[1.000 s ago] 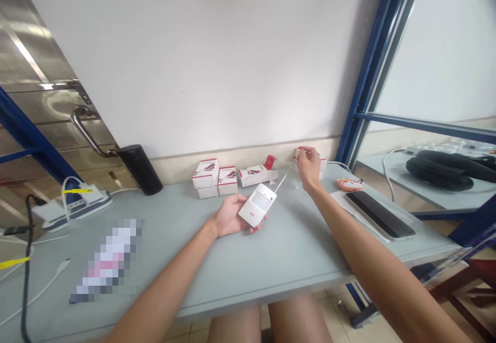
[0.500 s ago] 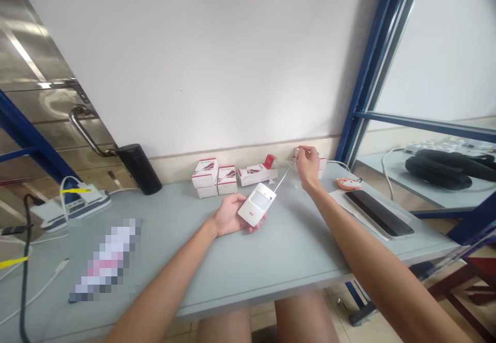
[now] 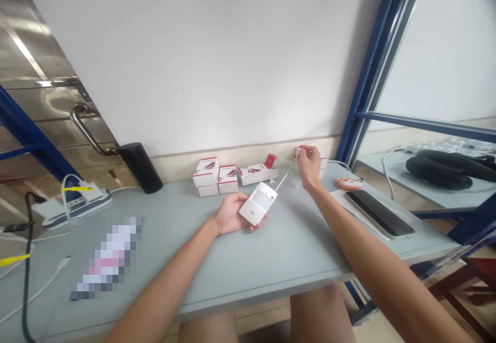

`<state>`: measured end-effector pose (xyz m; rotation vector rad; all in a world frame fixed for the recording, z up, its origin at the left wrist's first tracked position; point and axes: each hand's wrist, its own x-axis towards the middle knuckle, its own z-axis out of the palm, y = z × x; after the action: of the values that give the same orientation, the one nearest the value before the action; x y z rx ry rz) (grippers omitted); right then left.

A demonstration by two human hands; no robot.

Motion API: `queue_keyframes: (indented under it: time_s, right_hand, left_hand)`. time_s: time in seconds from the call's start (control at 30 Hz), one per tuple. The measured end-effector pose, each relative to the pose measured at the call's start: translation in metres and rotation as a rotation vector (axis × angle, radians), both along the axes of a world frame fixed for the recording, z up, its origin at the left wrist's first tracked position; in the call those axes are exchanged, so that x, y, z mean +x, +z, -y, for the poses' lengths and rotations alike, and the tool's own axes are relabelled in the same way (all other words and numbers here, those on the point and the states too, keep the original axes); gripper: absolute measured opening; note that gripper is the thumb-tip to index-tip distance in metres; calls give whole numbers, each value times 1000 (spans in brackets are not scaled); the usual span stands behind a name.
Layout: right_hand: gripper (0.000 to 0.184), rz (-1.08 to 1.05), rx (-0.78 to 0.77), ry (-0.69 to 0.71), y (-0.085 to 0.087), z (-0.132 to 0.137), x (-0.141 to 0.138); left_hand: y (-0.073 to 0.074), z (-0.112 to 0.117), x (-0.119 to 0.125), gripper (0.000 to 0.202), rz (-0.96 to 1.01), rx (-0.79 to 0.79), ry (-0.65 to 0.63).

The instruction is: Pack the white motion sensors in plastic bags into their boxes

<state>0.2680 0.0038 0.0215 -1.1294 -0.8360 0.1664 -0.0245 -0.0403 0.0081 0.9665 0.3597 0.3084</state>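
Observation:
My left hand [image 3: 229,215] lies palm up on the grey table [image 3: 248,260] and holds a small white device [image 3: 258,204] with a frosted window and a red mark. A thin white cord [image 3: 285,174] runs taut from the device's top up to my right hand [image 3: 309,166]. That hand is raised near the wall, its fingertips pinched on the cord's small white end piece [image 3: 298,152]. Both arms stretch forward over the table.
Several white-and-red small boxes [image 3: 217,175] stand along the wall. A black cylinder [image 3: 140,168] sits at the left, beside a white power strip with cables [image 3: 73,203]. A phone on paper [image 3: 380,214] and an orange item [image 3: 347,183] lie right. A blue frame post [image 3: 368,69] rises right.
Hardly anything differs; both hands keep their hold and the view has shifted only slightly.

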Motion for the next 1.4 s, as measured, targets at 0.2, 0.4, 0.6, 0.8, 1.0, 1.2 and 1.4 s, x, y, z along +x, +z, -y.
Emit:
queue_keyframes:
  time_s: [0.2, 0.4, 0.6, 0.8, 1.0, 1.2, 1.4]
  right_hand:
    - [25, -20, -14, 23, 0, 0, 0]
    - [25, -17, -36, 7, -1, -1, 1]
    - [25, 1, -33, -6, -1, -2, 1]
    - [24, 4, -26, -13, -1, -2, 2]
    - [23, -4, -21, -9, -1, -2, 2]
    - [22, -25, -17, 5, 0, 0, 0]
    - [24, -10, -15, 8, 0, 1, -1]
  left_hand:
    - [1, 1, 1, 52, -19, -7, 17]
    - [1, 1, 0, 51, -23, 3, 18]
    - [2, 1, 1, 51, -28, -1, 20]
    - [4, 3, 1, 51, -28, 3, 23]
    - [4, 3, 1, 50, -33, 5, 24]
    - [3, 2, 1, 51, -19, 11, 15]
    - [0, 0, 1, 52, -24, 10, 11]
